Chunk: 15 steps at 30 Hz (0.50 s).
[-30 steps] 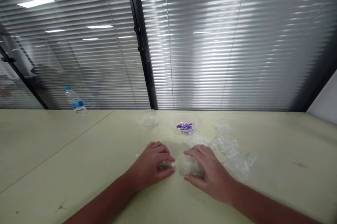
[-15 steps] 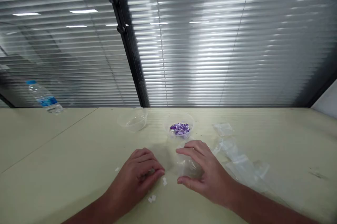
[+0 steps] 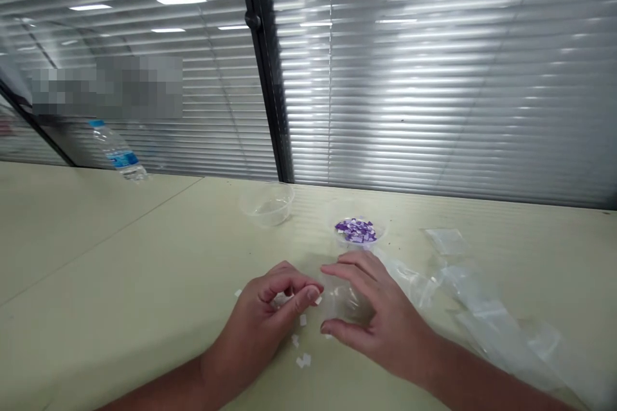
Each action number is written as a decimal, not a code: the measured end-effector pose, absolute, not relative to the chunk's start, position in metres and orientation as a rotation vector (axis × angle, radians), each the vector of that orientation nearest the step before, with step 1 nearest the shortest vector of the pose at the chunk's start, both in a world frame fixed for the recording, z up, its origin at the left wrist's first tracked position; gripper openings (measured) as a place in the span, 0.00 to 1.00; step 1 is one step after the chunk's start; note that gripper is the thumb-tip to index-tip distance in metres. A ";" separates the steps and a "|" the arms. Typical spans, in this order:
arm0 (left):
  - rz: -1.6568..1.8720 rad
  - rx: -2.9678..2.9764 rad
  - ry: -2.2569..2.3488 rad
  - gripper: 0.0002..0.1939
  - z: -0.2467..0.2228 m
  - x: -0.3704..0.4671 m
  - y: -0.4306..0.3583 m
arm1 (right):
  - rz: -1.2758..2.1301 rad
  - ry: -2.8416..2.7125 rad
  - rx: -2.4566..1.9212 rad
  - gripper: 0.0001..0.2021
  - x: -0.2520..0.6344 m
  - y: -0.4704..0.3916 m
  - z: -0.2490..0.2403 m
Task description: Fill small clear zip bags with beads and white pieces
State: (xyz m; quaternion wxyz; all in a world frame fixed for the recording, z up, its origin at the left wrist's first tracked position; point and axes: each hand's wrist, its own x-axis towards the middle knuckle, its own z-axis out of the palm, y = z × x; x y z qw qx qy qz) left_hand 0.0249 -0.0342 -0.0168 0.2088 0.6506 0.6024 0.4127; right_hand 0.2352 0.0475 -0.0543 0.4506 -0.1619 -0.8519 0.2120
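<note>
At lower centre, with the left hand (image 3: 263,316), pinches one small white piece (image 3: 318,300), thumb and forefinger pressed together on it. Also shows something pale in the curl of the palm, too hidden to tell. Should handle as almost weightless and thin, probably paper-like, easy to crease and quick to drift; best taken by an edge or corner, with fingertips only. Just below the pinch, shows loose white pieces (image 3: 307,359) scattered on the surface. Immediately right, with the right hand (image 3: 380,318), curves round a clear container (image 3: 342,301), thumb and fingers apart on either side; cannot tell whether touching or pressing. Should feel light, smooth and rather slippery, likely to flex under a hard squeeze; best steadied low around the side.

On the pale desk (image 3: 159,269), marked by a diagonal seam at left, shows a blue-capped bottle (image 3: 120,157) by the far edge at left, a clear bowl (image 3: 267,206) near centre, then a second bowl (image 3: 380,231) with purple and white flakes (image 3: 357,231), and at right a small flat packet (image 3: 444,241) above crumpled clear bags (image 3: 501,311). Beyond, across the upper frame, shows slatted blinds (image 3: 409,76), a dark post (image 3: 267,70) at upper centre and reflected light strips at upper left
</note>
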 end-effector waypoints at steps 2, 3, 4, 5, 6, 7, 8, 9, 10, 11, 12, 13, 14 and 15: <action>1.146 1.836 1.666 0.22 -0.016 0.026 -0.035 | 0.543 -2.122 -0.410 0.28 0.237 0.047 -0.055; 1.149 1.842 1.664 0.22 -0.015 0.026 -0.035 | 0.554 -2.132 -0.415 0.28 0.237 0.046 -0.055; 1.149 1.847 1.660 0.21 -0.015 0.026 -0.035 | 0.563 -2.142 -0.420 0.28 0.238 0.046 -0.055; 1.152 1.848 1.656 0.21 -0.015 0.026 -0.035 | 0.568 -2.154 -0.426 0.28 0.237 0.045 -0.055; 1.153 1.847 1.653 0.20 -0.015 0.026 -0.036 | 0.568 -2.166 -0.431 0.28 0.237 0.045 -0.055; 1.152 1.845 1.652 0.20 -0.015 0.025 -0.036 | 0.562 -2.176 -0.435 0.28 0.237 0.045 -0.056; 1.153 1.842 1.654 0.20 -0.015 0.025 -0.037 | 0.555 -2.189 -0.436 0.28 0.237 0.045 -0.056; 1.155 1.837 1.658 0.19 -0.015 0.024 -0.038 | 0.549 -2.204 -0.437 0.28 0.237 0.045 -0.056; 1.158 1.832 1.664 0.19 -0.015 0.024 -0.038 | 0.547 -2.215 -0.436 0.29 0.237 0.045 -0.057; 1.164 1.827 1.668 0.19 -0.016 0.023 -0.039 | 0.550 -2.224 -0.434 0.29 0.238 0.044 -0.057; 1.169 1.825 1.670 0.19 -0.016 0.023 -0.039 | 0.557 -2.227 -0.431 0.29 0.239 0.044 -0.057; 1.175 1.822 1.675 0.19 -0.017 0.022 -0.039 | 0.569 -2.227 -0.432 0.29 0.240 0.044 -0.057; 1.180 1.816 1.684 0.19 -0.017 0.020 -0.038 | 0.583 -2.222 -0.436 0.29 0.242 0.044 -0.057; 1.194 1.805 1.697 0.18 -0.017 0.018 -0.038 | 0.600 -2.213 -0.443 0.30 0.243 0.044 -0.057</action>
